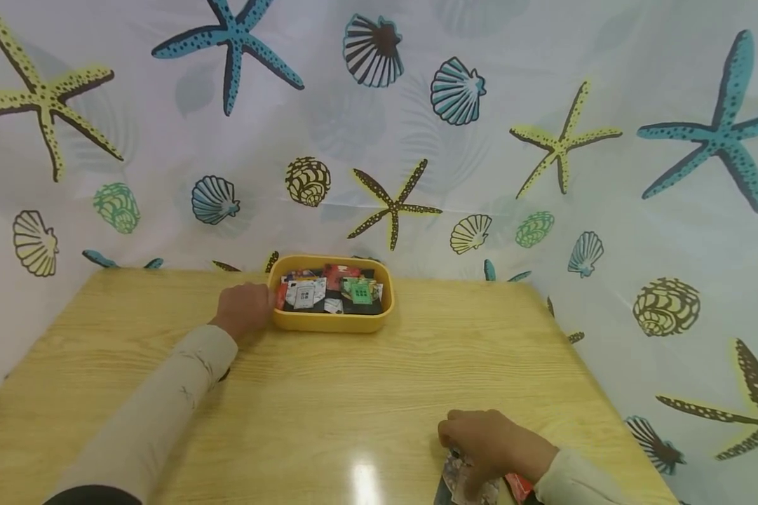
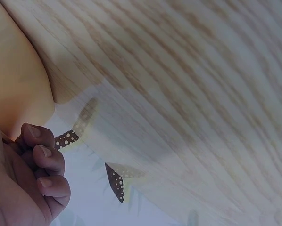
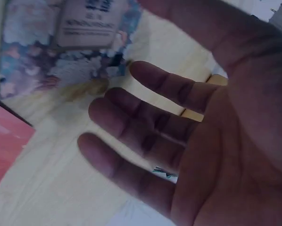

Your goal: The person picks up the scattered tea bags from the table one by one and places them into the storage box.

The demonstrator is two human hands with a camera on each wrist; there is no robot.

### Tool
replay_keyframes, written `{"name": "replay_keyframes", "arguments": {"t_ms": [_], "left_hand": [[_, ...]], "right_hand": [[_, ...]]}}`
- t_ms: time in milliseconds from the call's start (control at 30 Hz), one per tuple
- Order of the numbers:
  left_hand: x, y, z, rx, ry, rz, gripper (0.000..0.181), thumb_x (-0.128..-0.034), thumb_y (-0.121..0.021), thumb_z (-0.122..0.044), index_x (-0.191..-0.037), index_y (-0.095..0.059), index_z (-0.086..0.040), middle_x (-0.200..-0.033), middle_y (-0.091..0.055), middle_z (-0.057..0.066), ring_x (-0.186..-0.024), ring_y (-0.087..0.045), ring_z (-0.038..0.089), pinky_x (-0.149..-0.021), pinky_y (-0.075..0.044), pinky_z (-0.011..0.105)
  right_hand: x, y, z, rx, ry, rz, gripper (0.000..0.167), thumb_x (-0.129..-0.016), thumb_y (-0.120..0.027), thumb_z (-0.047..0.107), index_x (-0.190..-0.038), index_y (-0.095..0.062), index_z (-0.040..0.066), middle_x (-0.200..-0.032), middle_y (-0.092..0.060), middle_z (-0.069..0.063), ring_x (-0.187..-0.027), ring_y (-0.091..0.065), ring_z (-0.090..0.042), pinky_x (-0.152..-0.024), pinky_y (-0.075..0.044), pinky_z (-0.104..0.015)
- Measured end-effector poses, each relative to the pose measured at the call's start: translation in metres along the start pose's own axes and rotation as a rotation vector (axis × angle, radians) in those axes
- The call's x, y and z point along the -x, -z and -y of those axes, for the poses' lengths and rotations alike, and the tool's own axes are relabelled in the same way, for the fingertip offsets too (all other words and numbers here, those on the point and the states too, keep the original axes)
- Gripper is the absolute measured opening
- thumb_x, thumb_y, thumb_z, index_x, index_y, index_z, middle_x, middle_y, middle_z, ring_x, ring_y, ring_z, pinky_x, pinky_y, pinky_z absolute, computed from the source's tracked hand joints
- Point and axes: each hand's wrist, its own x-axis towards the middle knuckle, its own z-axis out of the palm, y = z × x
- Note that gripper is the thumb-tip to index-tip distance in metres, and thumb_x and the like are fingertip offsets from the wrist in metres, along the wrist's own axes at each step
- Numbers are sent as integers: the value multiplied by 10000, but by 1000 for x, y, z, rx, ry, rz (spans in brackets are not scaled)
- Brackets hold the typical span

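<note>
At the back of the table, a yellow basket [image 1: 331,322] holds several small packets, among them a white one [image 1: 304,294] and a green-labelled one [image 1: 361,292]. With curled fingers [image 2: 53,186], my left hand [image 1: 242,307] grips its left end; the thumb is hidden. Low on the right, my right hand [image 1: 487,443] is over a floral patterned packet [image 3: 32,70]. Its fingers are loosely extended in the right wrist view, with the index fingertip near the packet's corner. A red packet [image 3: 6,146] lies beside that one, partly under my wrist in the head view.
The light wooden table [image 1: 328,400] has a curtain [image 1: 328,126] printed with starfish and shells behind it and along its right side. Its back edge runs close behind the basket.
</note>
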Motion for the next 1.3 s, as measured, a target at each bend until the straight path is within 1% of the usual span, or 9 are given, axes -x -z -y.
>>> {"name": "replay_keyframes", "arguments": {"t_ms": [233, 367, 500, 633, 733, 800, 1000, 1200, 1300], "left_hand": [[-4, 3, 6, -4, -5, -10, 442, -1024, -351, -272, -705, -559, -48, -614, -542, 87, -557, -567, 250, -510, -502, 423], [-5, 6, 9, 12, 3, -2, 434, -1018, -352, -277, -721, -572, -50, -618, -539, 77, -563, -549, 235, -515, -493, 405], [-7, 10, 9, 2, 6, -4, 421, -1017, -364, -275, -726, -570, -51, -610, -516, 64, -554, -510, 219, -505, -472, 376], [-8, 13, 7, -1, 3, 5, 421, -1019, -359, -279, -730, -566, -53, -616, -524, 69, -559, -530, 223, -512, -480, 389], [-8, 14, 6, 6, 2, 21, 432, -1021, -347, -284, -741, -576, -46, -624, -527, 72, -571, -540, 230, -528, -491, 404], [-7, 14, 6, -1, 3, 35, 428, -1021, -342, -281, -754, -577, -42, -630, -520, 71, -578, -532, 231, -532, -491, 403], [-4, 16, 5, -62, -10, 42, 376, -1018, -377, -245, -802, -591, -23, -656, -541, 86, -590, -549, 244, -556, -524, 428], [0, 7, 1, -153, -99, 6, 247, -988, -453, -146, -806, -571, -28, -656, -531, 82, -566, -526, 238, -509, -514, 437], [0, 1, 0, -98, -71, -17, 308, -998, -417, -182, -752, -547, -49, -629, -504, 70, -553, -499, 230, -488, -479, 419]], "right_hand": [[3, -19, -6, 146, 86, -128, 749, -532, -946, 515, -962, -412, 212, -723, -438, 108, -565, -348, -29, -485, -356, -188], [-6, -15, -11, -31, 127, -139, 485, -659, -917, 369, -881, -522, 198, -695, -572, 109, -593, -463, 24, -527, -409, -180], [-22, 4, -18, -278, 222, -161, 205, -939, -686, 295, -846, -578, 148, -695, -596, 74, -581, -460, 43, -538, -399, -175], [-46, 35, -19, -438, 263, -327, 219, -1048, -507, 246, -950, -634, 97, -772, -585, 24, -648, -460, 2, -610, -423, -208], [-69, 60, -16, -529, 175, -501, 228, -1048, -510, 234, -1007, -677, 85, -843, -592, 9, -714, -478, -47, -661, -435, -247], [-87, 76, -12, -675, 82, -546, 250, -1054, -497, 240, -992, -677, 78, -770, -536, 5, -646, -434, -91, -593, -407, -263], [-146, 107, -4, -1170, -157, -520, 291, -1058, -485, 241, -1121, -635, 0, -759, -532, 4, -556, -513, -81, -497, -461, -230], [-188, 104, 1, -1309, -261, -453, 312, -999, -565, 79, -1250, -592, -104, -789, -645, -75, -572, -652, -77, -608, -575, -212], [-201, 102, 8, -1310, -269, -430, 329, -968, -600, 27, -1264, -584, -116, -882, -706, -170, -603, -695, -101, -646, -588, -228]]}}
